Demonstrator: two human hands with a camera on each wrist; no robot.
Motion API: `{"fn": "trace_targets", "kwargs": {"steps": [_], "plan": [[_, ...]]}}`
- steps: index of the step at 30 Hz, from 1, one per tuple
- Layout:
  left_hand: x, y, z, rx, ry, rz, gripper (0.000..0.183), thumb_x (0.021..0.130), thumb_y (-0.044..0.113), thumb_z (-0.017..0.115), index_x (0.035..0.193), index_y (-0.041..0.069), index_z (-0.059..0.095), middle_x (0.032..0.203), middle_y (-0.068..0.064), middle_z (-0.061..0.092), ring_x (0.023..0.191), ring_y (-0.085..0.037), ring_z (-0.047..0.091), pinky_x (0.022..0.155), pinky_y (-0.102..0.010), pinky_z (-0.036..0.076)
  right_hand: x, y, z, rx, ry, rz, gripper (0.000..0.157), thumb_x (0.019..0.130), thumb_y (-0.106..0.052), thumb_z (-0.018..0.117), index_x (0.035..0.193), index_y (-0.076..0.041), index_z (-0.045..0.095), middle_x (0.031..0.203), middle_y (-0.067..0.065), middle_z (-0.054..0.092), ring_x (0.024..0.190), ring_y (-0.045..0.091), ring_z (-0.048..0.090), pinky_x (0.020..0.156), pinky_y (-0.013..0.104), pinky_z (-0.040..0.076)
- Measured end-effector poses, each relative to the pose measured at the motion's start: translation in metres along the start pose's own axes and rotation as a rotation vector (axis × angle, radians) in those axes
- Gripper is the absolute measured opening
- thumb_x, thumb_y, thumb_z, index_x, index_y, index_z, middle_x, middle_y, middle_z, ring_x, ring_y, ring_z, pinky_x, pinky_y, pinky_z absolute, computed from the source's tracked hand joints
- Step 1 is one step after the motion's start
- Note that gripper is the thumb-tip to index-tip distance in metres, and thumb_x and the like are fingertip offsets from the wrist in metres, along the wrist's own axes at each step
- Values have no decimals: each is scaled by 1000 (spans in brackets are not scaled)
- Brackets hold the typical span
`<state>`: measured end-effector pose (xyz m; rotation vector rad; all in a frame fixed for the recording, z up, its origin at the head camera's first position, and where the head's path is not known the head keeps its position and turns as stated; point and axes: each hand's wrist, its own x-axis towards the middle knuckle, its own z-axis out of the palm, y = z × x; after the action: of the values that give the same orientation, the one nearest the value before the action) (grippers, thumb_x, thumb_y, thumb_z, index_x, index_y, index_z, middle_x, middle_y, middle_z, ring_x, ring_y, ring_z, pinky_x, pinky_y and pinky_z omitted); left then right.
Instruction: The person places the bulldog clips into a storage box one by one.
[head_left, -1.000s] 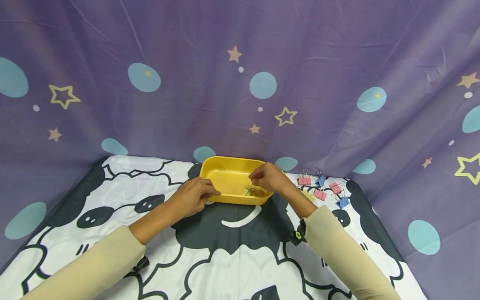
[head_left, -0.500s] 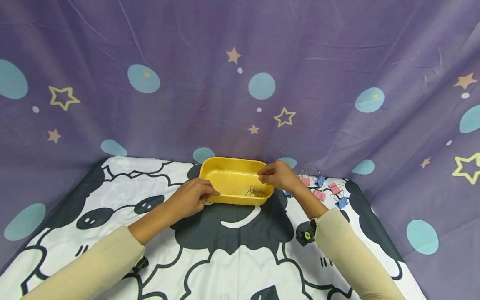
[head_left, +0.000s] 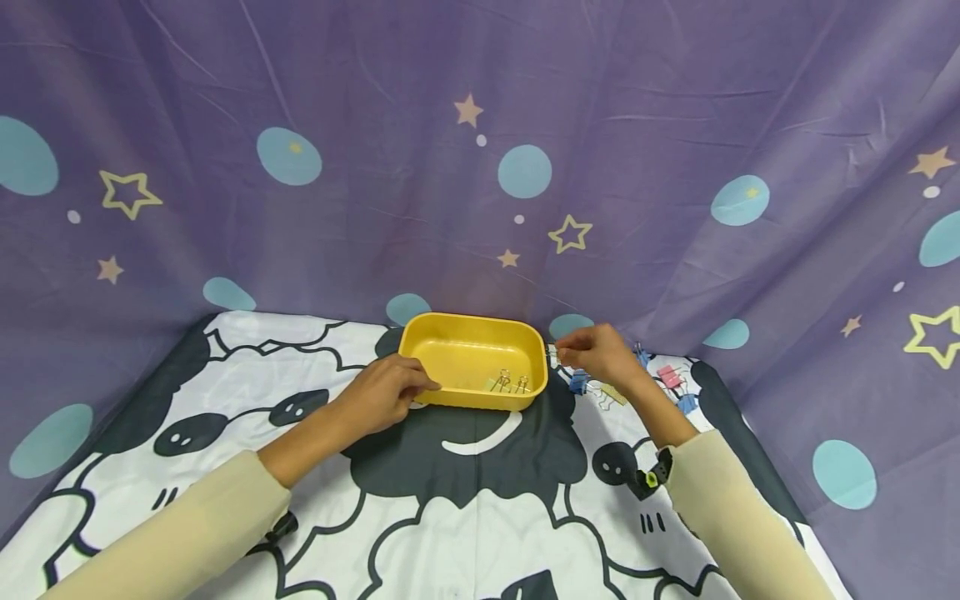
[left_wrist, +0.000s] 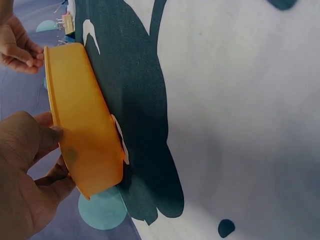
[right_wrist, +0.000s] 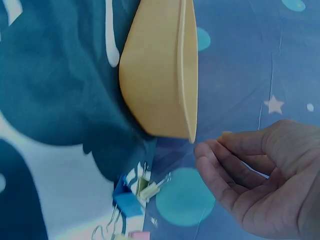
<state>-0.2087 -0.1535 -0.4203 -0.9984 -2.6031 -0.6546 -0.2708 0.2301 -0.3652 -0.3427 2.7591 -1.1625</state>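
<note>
A yellow plastic tray (head_left: 450, 354) stands at the back of the cloth. My left hand (head_left: 382, 392) holds its near left rim; in the left wrist view, the thumb lies on the outer wall (left_wrist: 85, 120) and fingers hook over the edge. Inside the tray, binder clips (head_left: 501, 382) lie toward the right end, their wire handles up. My right hand (head_left: 600, 354) hovers just right of the tray, above loose binder clips. Its fingers (right_wrist: 217, 160) are loosely bent, with nothing visible between them in the right wrist view, and it is apart from the tray's rim.
Loose binder clips lie right of the tray: a blue one (head_left: 579, 382), a yellow one (head_left: 613, 393), a pink one (head_left: 670, 377) and others partly behind the right hand. A purple curtain (head_left: 375, 167) rises directly behind. The patterned cloth (head_left: 480, 550) stretches toward the front.
My right hand has moved right, from over the tray's right end to above the loose clips outside it. The left hand and the tray have stayed put.
</note>
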Motion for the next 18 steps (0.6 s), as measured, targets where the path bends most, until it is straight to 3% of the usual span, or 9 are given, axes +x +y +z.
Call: {"fn": "trace_targets", "kwargs": {"steps": [3,10,16,18], "plan": [[1,0,0,2,0,2,46,88,-19,68,115,11,91,89,-2,76,81,-12,58,79,-34,53,-3,7,-6,0,12,-8,29,106,-6,73,129,10,79,117,27,84,106,37,83,95,47,70],[0,0,-1,-9,-5,-2,46,88,-19,67,115,10,90,88,-4,76,80,-11,57,79,-34,52,-9,28,-14,31,29,17,29,107,-6,72,128,14,78,113,30,83,99,32,83,79,23,65],[0,0,0,-7,-6,2,46,88,-19,68,115,10,91,87,-3,75,79,-10,57,78,-33,51,-17,41,-24,30,39,50,29,107,-8,72,128,11,78,115,28,84,103,31,83,86,32,67],[1,0,0,-5,-5,3,46,88,-19,68,115,10,91,87,-3,75,79,-10,56,78,-32,51,-20,44,-27,25,50,54,29,107,-9,73,128,11,79,115,27,84,101,28,83,85,30,66]]}}
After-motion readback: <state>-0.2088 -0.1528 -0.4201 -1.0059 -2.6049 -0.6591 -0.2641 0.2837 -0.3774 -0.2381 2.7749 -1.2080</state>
